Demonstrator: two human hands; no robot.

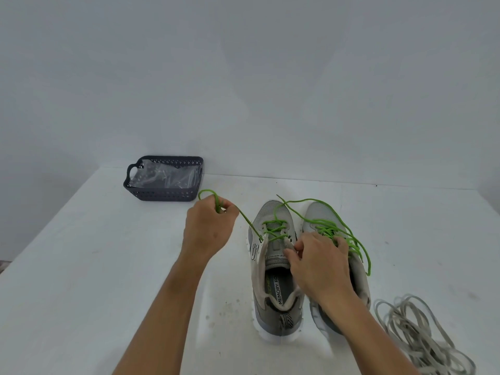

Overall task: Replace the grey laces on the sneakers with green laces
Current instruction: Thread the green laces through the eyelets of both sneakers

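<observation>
A: Status on the grips?

B: We've got the left hand (208,228) raised off the worktop (81,266), fingers curled round one end of the green lace (244,216). The lace runs taut from that grip, down and to its right, into an eyelet on the left sneaker (273,266). A loop of it sticks up above the fingers.

A: Right side?

B: Our right hand (319,266) sits on the tongue area of the same sneaker, thumb and fingertips pinching at the eyelet row. We can't tell whether it pinches lace or only the eyelet edge.

A: Other shoe?

B: The right sneaker (324,215) is partly under the right wrist, just beyond and right of that grip. It has green lacing too, loose ends trailing over both toes.

A: Old laces?

B: The grey laces (416,334) are piled on the worktop, right of the right forearm, near the edge of view.

A: Anything else?

B: A dark basket (162,194) with clear plastic in it sits beyond the left grip, at the wall.
</observation>
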